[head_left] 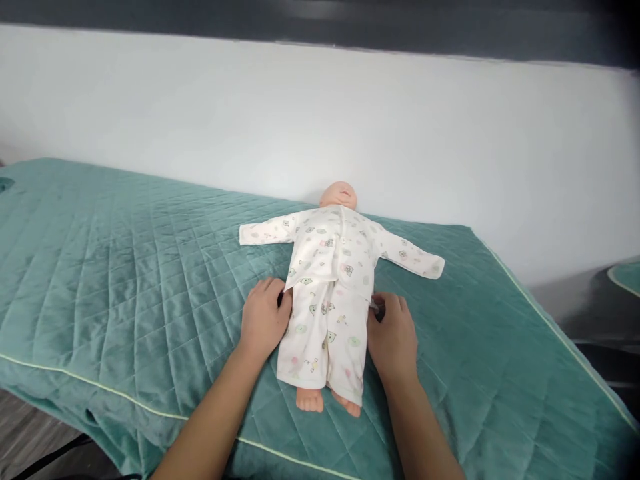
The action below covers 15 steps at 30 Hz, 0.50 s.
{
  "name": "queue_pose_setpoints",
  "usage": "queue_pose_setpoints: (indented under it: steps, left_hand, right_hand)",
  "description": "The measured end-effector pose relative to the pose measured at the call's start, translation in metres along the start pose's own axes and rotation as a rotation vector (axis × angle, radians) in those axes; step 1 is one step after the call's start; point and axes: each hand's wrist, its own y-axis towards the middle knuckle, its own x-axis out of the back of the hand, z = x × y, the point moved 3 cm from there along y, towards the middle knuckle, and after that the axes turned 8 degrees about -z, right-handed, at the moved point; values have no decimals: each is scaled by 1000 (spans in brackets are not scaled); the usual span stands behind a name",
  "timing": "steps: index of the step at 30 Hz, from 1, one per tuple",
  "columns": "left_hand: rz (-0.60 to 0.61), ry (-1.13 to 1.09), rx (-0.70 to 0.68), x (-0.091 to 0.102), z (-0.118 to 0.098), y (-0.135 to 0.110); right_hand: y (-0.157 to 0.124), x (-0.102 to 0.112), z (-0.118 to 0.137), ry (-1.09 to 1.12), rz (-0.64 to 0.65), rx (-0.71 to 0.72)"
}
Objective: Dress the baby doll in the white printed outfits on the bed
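A baby doll lies on its back on a green quilted bed, dressed in a white printed top and matching trousers. Its sleeves are spread out and its bare feet point toward me. My left hand rests on the doll's left side at the waist, fingers curled onto the hem of the top. At the other side of the waist, my right hand has its fingers pinched on the edge of the clothing.
A white wall runs right behind the doll's head. The bed's near edge with pale piping drops to the floor at lower left. A second green-covered surface shows at the far right.
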Motion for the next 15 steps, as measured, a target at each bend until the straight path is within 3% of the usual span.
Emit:
queue_pose_setpoints:
  steps: [4, 8, 15]
  left_hand:
    - [-3, 90, -22, -2, 1, 1]
    - [-5, 152, -13, -3, 2, 1]
    - [-41, 210, 49, 2, 3, -6]
  right_hand:
    - [1, 5, -3, 116, -40, -102]
    - [0, 14, -7, 246, -170, -228]
    - [-1, 16, -13, 250, -193, -236]
